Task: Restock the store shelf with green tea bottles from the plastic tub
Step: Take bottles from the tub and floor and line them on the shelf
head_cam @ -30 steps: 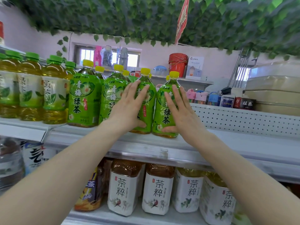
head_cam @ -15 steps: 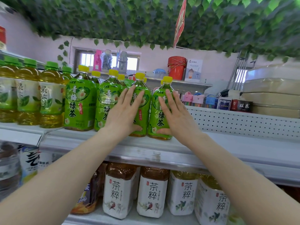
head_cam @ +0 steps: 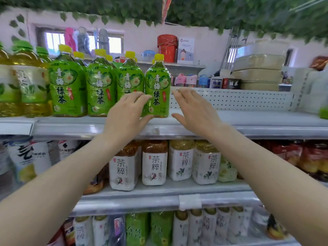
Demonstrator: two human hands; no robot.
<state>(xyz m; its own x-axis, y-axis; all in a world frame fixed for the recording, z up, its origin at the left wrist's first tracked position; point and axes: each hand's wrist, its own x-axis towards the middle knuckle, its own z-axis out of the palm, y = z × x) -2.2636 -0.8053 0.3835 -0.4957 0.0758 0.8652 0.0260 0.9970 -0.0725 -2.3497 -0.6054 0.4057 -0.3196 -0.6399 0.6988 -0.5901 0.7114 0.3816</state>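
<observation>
Facing a store shelf (head_cam: 266, 119) with green-capped yellow tea bottles (head_cam: 28, 82) standing at its far left and, just beside them, a front row of four yellow-capped green tea bottles (head_cam: 67, 89) standing upright, with more yellow caps showing behind. Holding the left grip (head_cam: 127, 110) up in front of the third bottle of that row, fingers relaxed and slightly spread, clasping nothing, fingertips overlapping the lower label of the rightmost green tea bottle (head_cam: 158, 86) and thumb lying by its base; not telling from this view whether skin is touching plastic. Holding the right grip (head_cam: 195, 110) just right of that bottle and apart from it, palm toward the shelf, fingers straight and spread wide, clasping nothing, hovering over the bare stretch of shelf before the perforated back panel (head_cam: 239, 100). Looking down past both forearms at white-labelled tea bottles (head_cam: 154, 164) lining the shelf below.
</observation>
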